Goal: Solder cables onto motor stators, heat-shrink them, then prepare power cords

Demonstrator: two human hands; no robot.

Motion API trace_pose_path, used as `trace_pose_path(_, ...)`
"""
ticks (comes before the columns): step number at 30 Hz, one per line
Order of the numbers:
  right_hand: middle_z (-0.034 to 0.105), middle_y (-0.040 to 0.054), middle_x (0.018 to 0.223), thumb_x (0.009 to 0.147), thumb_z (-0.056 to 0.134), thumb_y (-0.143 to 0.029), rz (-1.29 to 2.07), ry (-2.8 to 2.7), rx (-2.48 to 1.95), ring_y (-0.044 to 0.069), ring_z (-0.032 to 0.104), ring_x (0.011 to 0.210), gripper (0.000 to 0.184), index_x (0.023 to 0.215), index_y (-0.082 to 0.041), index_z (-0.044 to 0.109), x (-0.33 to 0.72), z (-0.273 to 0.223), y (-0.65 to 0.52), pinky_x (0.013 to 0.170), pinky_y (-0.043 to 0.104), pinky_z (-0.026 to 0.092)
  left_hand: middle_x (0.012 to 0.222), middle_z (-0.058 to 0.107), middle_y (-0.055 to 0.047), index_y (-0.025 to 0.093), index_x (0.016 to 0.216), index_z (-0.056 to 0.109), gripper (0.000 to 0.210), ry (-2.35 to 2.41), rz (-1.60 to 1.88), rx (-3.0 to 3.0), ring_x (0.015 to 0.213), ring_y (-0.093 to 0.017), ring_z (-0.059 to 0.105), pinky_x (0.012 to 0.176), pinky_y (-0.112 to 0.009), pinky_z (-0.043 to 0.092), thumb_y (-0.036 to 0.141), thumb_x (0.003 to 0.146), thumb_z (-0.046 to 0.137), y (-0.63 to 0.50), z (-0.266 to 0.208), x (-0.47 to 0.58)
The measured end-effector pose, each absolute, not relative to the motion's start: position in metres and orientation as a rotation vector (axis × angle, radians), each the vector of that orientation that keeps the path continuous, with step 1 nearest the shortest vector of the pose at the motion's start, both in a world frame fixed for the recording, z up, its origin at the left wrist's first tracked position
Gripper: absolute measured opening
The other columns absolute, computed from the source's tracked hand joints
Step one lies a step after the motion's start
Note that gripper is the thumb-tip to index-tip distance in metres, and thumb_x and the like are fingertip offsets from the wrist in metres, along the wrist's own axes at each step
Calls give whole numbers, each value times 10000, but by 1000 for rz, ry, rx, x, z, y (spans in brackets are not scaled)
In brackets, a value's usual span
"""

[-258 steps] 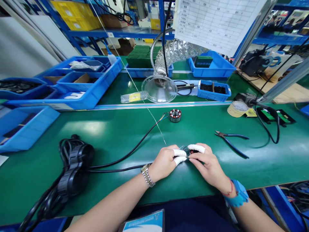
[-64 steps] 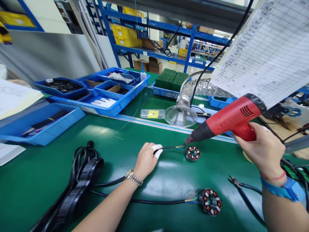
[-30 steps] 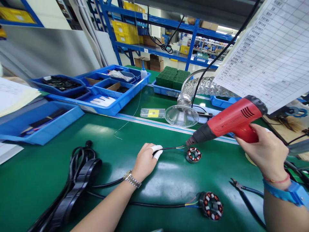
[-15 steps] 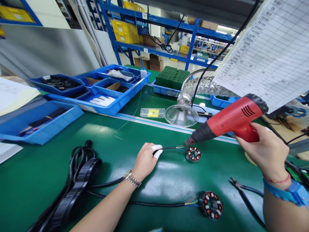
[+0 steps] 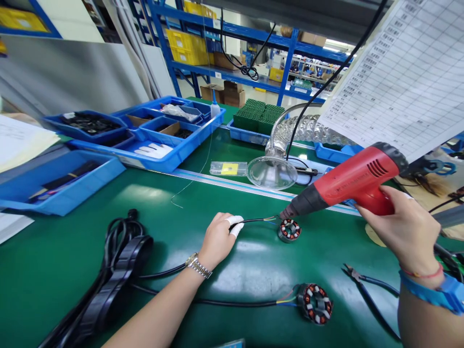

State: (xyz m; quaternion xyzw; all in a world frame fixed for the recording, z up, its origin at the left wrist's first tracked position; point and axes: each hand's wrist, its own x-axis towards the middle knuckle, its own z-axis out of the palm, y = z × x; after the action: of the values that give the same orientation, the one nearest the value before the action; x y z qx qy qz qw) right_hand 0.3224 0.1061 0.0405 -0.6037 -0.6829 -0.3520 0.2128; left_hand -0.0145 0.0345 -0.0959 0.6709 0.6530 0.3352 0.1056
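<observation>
My left hand (image 5: 222,235), with white finger cots on its fingertips, pinches a black cable (image 5: 253,221) whose thin coloured wires lead to a small motor stator (image 5: 289,231) with copper windings. My right hand (image 5: 409,227) grips a red heat gun (image 5: 357,176) by its handle. The gun's dark nozzle points down and left, close to the wires and just above the stator's edge. Nearer to me lies a second stator (image 5: 315,303), joined by coloured wires to another black cable (image 5: 239,303). A pair of cutting pliers (image 5: 369,285) rests below my right hand.
A bundle of coiled black cable (image 5: 119,261) lies at left. Blue bins (image 5: 174,159) with small parts stand at the back left. Behind the stators is a clear fume hood (image 5: 271,173) on a flexible duct. A printed sheet (image 5: 402,72) hangs at upper right.
The heat gun and my right hand have shifted slightly to the right. My left hand still holds the cable in nearly the same place.
</observation>
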Motion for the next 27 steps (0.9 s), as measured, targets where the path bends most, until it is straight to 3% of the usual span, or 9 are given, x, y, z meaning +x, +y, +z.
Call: trace_pose_path(27,672,56,795,664,579,-539,-1031,-1898,-1575,217,624,700,492,1007,-187,590,311,35,113,535,255,374,810,636,-39,184,912,648,165,1930,986,1978,807,-202,506,731,-328,435,232,828,515,33,-94,-15)
